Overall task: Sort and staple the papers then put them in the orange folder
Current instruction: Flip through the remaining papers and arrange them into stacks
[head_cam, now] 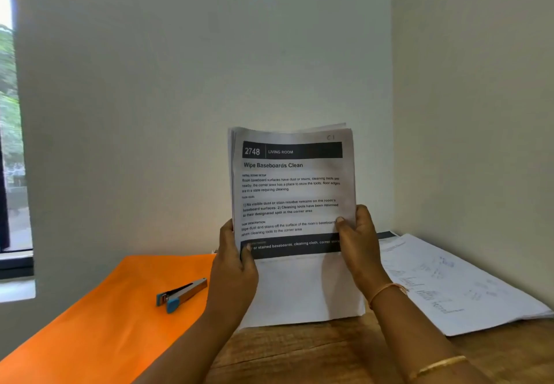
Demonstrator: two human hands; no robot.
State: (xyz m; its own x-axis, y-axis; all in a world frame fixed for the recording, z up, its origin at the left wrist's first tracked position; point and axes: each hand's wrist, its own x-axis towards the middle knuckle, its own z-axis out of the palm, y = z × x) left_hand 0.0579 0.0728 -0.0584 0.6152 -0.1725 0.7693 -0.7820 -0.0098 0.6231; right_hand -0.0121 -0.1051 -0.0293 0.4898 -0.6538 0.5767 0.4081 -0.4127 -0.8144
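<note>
A stack of printed papers (pixel 292 191) stands upright on its bottom edge on the wooden table (pixel 314 350), its front page headed "Wipe Baseboards Clean". My left hand (pixel 235 259) grips the stack's lower left edge, thumb on the front. My right hand (pixel 358 241) grips the right edge, thumb pressed on the page. The orange folder (pixel 99 320) lies flat on the left of the table. A blue and silver stapler (pixel 181 293) rests on the folder, a little left of my left hand.
Another pile of printed sheets (pixel 458 287) lies flat on the right, reaching the corner of the walls. A window (pixel 12 149) is at the far left. The wall stands close behind the table.
</note>
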